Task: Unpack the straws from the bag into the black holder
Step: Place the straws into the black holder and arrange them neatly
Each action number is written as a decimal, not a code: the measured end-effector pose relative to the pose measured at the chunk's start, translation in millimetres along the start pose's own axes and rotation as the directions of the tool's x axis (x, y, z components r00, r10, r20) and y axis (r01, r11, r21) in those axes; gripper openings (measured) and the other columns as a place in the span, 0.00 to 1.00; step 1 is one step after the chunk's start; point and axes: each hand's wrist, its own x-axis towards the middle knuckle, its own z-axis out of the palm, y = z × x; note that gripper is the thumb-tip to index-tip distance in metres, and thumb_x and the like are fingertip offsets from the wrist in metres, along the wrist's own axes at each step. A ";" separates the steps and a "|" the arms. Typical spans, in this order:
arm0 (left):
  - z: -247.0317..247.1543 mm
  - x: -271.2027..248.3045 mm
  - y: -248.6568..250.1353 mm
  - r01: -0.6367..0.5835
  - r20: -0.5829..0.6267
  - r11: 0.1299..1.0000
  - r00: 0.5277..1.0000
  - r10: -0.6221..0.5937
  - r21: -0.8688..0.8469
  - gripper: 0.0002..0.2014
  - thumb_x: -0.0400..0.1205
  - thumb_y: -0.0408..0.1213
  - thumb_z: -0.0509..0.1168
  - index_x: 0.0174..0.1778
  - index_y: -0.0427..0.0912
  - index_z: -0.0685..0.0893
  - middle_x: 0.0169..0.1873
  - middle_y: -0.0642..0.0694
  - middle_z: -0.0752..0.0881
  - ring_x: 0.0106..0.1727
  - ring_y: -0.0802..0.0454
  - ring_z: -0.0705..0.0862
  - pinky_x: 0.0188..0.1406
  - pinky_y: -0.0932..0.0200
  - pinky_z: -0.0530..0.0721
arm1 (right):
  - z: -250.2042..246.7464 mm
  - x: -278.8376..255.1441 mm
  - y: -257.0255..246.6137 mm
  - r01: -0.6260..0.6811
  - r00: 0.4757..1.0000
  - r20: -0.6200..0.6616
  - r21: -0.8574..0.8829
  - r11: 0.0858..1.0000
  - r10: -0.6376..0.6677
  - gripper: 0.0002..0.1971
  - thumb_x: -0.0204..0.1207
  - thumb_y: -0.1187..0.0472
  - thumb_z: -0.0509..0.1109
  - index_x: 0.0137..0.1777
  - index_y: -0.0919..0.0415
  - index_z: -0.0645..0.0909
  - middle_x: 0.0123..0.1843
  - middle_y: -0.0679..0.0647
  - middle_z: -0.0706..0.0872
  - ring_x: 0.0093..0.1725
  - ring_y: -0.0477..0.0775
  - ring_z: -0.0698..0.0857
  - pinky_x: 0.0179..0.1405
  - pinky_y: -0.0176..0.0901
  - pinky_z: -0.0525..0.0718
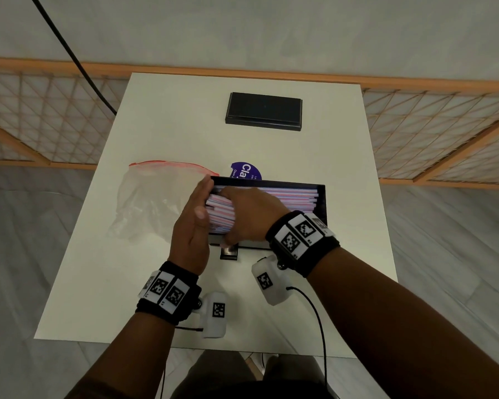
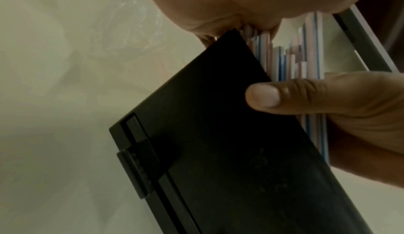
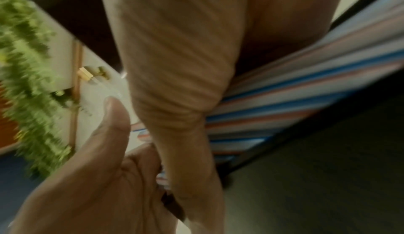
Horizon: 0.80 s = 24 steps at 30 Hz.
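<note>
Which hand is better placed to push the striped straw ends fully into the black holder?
Probably the left hand: its flat palm already lies against the protruding ends of the striped paper-wrapped straws at the open black rectangular holder's left end. The right hand grips the bundle from above.

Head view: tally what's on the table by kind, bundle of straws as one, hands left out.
Black holder: 1
Black lid: 1
Straw bundle: 1
Clear plastic bag: 1
Purple round label: 1
Total: 5
</note>
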 end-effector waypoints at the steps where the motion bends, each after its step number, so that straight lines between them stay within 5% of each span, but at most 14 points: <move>1: 0.3 -0.1 -1.8 -0.001 -0.001 1.000 1.000 0.001 -0.005 0.34 0.83 0.74 0.48 0.80 0.61 0.71 0.85 0.43 0.72 0.87 0.45 0.70 0.86 0.32 0.67 | -0.3 0.4 -0.3 -0.003 1.000 0.001 -0.003 1.000 0.003 0.39 0.56 0.47 0.87 0.67 0.50 0.75 0.58 0.49 0.87 0.54 0.54 0.86 0.45 0.44 0.79; 6: 2.1 1.3 -2.7 0.041 -0.012 0.997 0.999 -0.042 -0.064 0.43 0.80 0.77 0.50 0.83 0.50 0.71 0.85 0.41 0.73 0.86 0.44 0.71 0.86 0.33 0.68 | -0.9 -1.2 -4.9 -0.004 0.999 -0.041 -0.121 0.993 -0.001 0.39 0.56 0.44 0.85 0.65 0.52 0.74 0.56 0.49 0.87 0.51 0.54 0.87 0.40 0.46 0.76; 14: 4.3 -1.8 -0.9 0.066 -0.025 0.991 0.997 -0.069 -0.114 0.53 0.79 0.77 0.52 0.85 0.31 0.68 0.83 0.36 0.74 0.84 0.41 0.74 0.85 0.35 0.71 | 5.2 -3.4 -14.5 -0.058 0.989 -0.144 -0.276 0.960 0.018 0.39 0.58 0.42 0.82 0.68 0.53 0.71 0.55 0.51 0.86 0.52 0.57 0.87 0.53 0.56 0.79; 17: 3.5 -3.2 -3.1 0.045 -0.049 0.993 0.997 -0.051 -0.113 0.46 0.82 0.75 0.52 0.84 0.41 0.72 0.83 0.37 0.74 0.84 0.41 0.74 0.84 0.31 0.70 | 8.7 -4.0 -15.3 -0.079 0.984 -0.179 -0.303 0.950 0.024 0.40 0.58 0.41 0.81 0.68 0.54 0.71 0.58 0.52 0.84 0.55 0.58 0.85 0.57 0.59 0.78; 20: 3.3 -1.5 -1.6 0.013 -0.016 0.995 1.000 -0.015 -0.095 0.31 0.83 0.74 0.50 0.78 0.67 0.77 0.83 0.38 0.74 0.84 0.38 0.74 0.82 0.27 0.70 | 8.9 -4.2 -12.7 -0.067 0.982 -0.187 -0.273 0.960 0.016 0.41 0.57 0.42 0.82 0.69 0.54 0.71 0.62 0.53 0.81 0.60 0.59 0.82 0.60 0.60 0.77; 24: 3.3 -1.0 1.4 -0.015 -0.017 0.999 1.000 0.014 -0.034 0.29 0.84 0.73 0.48 0.78 0.69 0.75 0.83 0.39 0.74 0.84 0.39 0.74 0.82 0.29 0.71 | 13.8 -2.5 -10.5 -0.037 0.988 -0.150 -0.134 0.990 0.016 0.44 0.57 0.45 0.84 0.72 0.53 0.69 0.65 0.54 0.78 0.63 0.59 0.80 0.63 0.62 0.77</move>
